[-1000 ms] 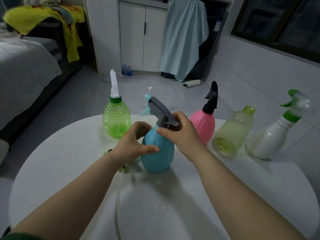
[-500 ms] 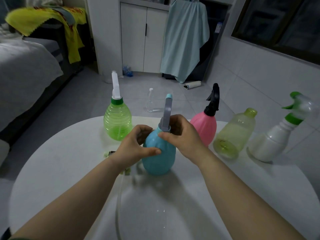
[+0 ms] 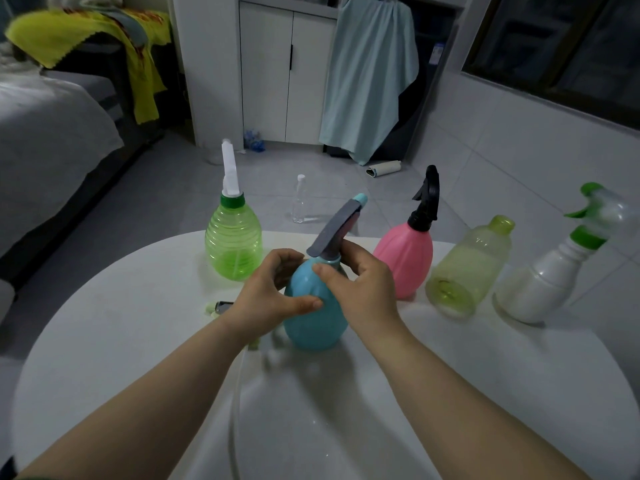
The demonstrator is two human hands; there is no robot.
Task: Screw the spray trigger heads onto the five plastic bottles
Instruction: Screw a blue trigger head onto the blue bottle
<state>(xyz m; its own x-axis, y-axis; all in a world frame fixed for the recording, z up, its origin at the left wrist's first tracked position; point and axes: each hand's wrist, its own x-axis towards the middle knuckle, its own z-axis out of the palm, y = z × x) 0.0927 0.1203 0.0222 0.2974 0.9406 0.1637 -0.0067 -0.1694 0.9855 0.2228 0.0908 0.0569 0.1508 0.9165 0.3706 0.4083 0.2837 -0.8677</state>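
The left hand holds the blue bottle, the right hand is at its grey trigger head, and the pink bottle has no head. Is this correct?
Not quite. The head view shows a black trigger head on the pink bottle. The rest holds: left hand on the blue bottle, right hand at its grey trigger head.

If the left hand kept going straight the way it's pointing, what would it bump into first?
The blue bottle: the left hand grips its side, so there is no gap to cross. Past that, probably the pink bottle, though depth is hard to judge from this one view.
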